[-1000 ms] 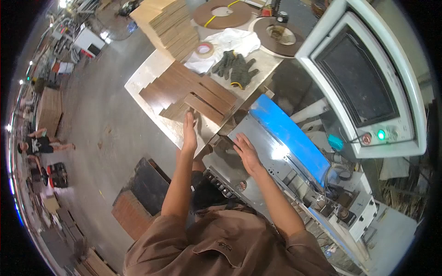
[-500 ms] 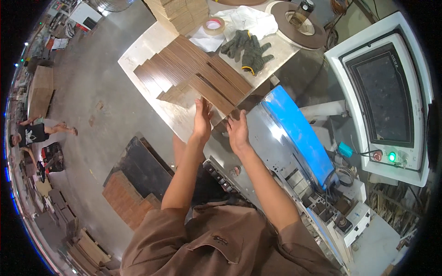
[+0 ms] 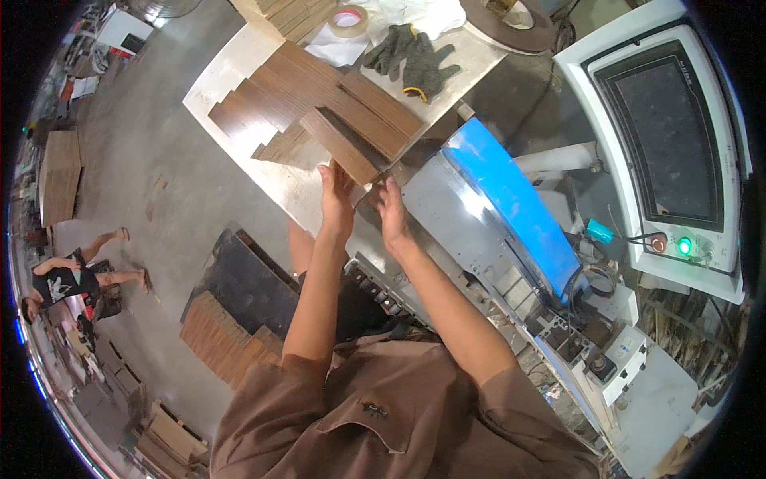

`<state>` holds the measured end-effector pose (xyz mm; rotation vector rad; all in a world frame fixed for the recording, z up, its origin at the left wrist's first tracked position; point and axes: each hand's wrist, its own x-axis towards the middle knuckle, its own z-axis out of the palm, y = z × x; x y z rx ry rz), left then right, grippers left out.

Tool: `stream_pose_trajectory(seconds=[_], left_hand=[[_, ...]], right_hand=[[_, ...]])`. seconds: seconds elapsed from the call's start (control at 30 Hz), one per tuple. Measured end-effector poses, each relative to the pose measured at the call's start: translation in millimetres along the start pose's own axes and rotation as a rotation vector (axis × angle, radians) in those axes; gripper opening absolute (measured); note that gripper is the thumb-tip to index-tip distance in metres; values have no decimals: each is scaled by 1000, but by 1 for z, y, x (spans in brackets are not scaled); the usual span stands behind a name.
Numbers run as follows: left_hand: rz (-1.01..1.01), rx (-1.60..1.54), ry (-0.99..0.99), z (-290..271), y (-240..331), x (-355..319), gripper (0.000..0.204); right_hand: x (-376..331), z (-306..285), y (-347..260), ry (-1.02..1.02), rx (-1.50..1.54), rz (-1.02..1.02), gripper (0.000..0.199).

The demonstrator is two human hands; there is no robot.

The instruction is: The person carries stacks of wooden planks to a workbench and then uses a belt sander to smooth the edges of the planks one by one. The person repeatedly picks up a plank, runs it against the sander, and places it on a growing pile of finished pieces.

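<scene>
A brown wood-grain strip (image 3: pixel 341 145) is tilted up from the rows of similar strips (image 3: pixel 295 89) lying side by side on the pale table (image 3: pixel 209 76). My left hand (image 3: pixel 337 201) holds it near its close end, the fingers partly hidden behind it. At the close corner of that same strip is my right hand (image 3: pixel 392 214), fingertips against its end. Part of the right hand's grip is hidden. A dark gap shows between the raised strip and the strips to its right.
Dark knitted gloves (image 3: pixel 411 62) and a tape roll (image 3: pixel 349 21) lie on the table's far side. To the right stand a machine with a blue cover (image 3: pixel 511 203) and a control screen (image 3: pixel 658 136). Stacked brown strips (image 3: pixel 223 331) sit low left; another person (image 3: pixel 72 279) is far left.
Both hands have closed in on the near end of the strip. That end has risen and swung left, widening the gap beside it. The view has shifted slightly, and the far person has moved.
</scene>
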<state>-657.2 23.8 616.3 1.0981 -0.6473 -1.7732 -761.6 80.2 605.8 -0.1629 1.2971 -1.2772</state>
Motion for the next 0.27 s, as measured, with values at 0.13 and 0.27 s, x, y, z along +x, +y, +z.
stream_pose_trajectory(seconds=[0.13,0.27], left_hand=[[-55,28,31,7,-4,-7,108],[-24,36,-38,27,-18,-24,100]], right_hand=[[16,-9,10,-57,-394,-287,60],[15,-7,15,-28,-449,-310,62]])
